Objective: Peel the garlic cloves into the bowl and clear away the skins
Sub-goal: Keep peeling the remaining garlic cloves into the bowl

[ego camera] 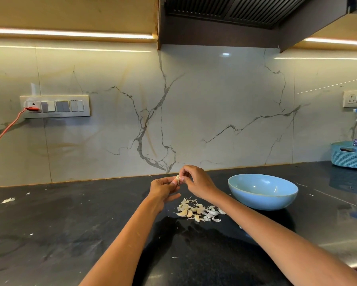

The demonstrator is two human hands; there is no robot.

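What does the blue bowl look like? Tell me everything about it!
The blue bowl is pale blue, round, wide and shallow, with a smooth, glossy surface that looks like glazed ceramic. It sits upright on the dark countertop, to the right of both hands and just behind the pile of garlic cloves and skins. Neither hand touches it. The part of its inside that shows looks empty, though the near rim hides some of the bottom.

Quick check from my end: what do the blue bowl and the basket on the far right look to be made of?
Bowl: likely glazed ceramic, though melamine is possible; smooth pale blue with soft glare inside and a thick rounded rim. Basket: looks like moulded plastic, teal, matte, with a regular woven-look pattern and a cut-out handle slot.
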